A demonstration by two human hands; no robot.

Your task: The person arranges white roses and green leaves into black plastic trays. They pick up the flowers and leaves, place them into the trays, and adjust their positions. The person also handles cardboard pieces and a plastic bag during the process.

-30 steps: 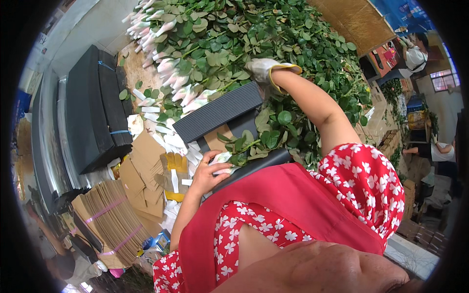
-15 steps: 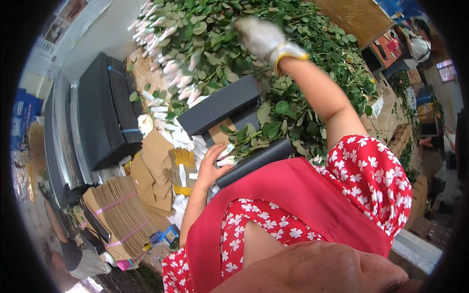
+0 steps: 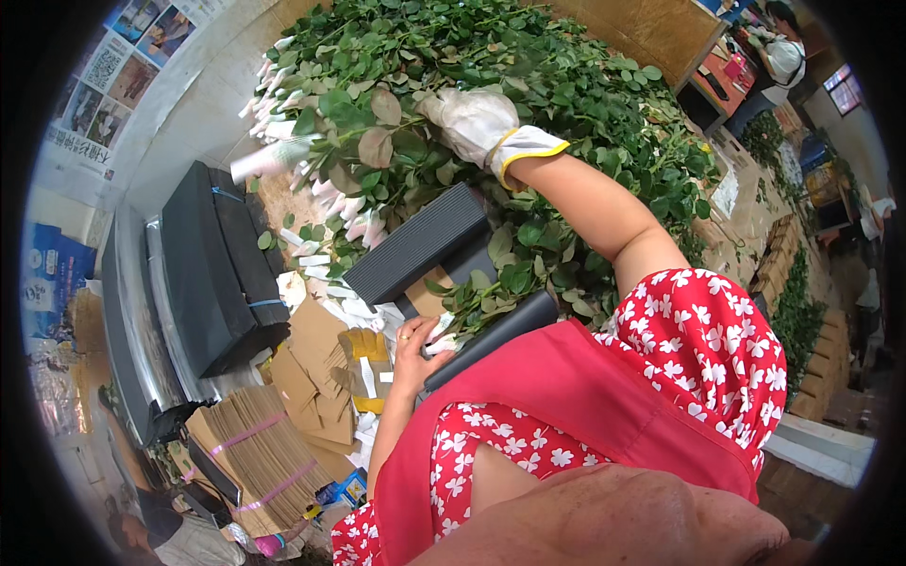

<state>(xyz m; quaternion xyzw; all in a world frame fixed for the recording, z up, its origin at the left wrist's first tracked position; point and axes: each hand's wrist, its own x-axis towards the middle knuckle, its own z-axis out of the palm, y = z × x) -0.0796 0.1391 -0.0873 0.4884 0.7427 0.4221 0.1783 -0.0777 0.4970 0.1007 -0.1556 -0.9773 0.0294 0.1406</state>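
Note:
My right hand (image 3: 472, 124), in a white glove with a yellow-edged cuff, reaches over a large heap of leafy roses (image 3: 528, 57). Its fingers are closed on a rose stem; the rose's pale sleeved head (image 3: 274, 158) sticks out to the left, smeared by motion. My bare left hand (image 3: 411, 357) rests low in the middle, thumb and fingers around a few white-sleeved rose heads (image 3: 439, 338). Those roses lie between a black ribbed block (image 3: 417, 243) and a dark padded roll (image 3: 500, 338) against my red apron.
Left of my hands lie loose cardboard pieces (image 3: 307, 368), a yellow-and-grey glove (image 3: 364, 370) and white sleeves. Further left stand black foam slabs (image 3: 212, 274) and a strapped cardboard stack (image 3: 255, 448). A brown board (image 3: 651, 33) borders the heap. A co-worker (image 3: 783, 61) stands far right.
My right hand has drawn back left and toward me, lifting a sleeved rose head out over the heap's left edge. The left hand stays at the same roses while the view has tilted slightly.

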